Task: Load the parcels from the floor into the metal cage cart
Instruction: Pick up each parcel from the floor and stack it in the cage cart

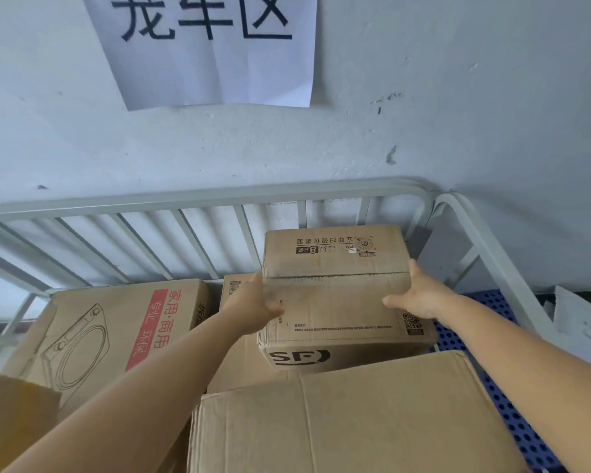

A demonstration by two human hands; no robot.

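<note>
A brown cardboard parcel (pixel 335 268) with black print and a logo on its near face sits in the far right corner of the grey metal cage cart (pixel 191 196). My left hand (pixel 253 302) grips its left side with the thumb over the top. My right hand (pixel 420 295) grips its right side the same way. It rests on another brown box (pixel 234 363) lying beneath it. Whether the parcel bears its full weight on that box cannot be told.
A large box (pixel 116 329) with a red stripe and an appliance drawing lies at the left of the cart. A big plain carton (pixel 372 421) fills the near side. The cart's blue perforated floor (pixel 512 404) shows at right. A paper sign (pixel 212 46) hangs on the wall.
</note>
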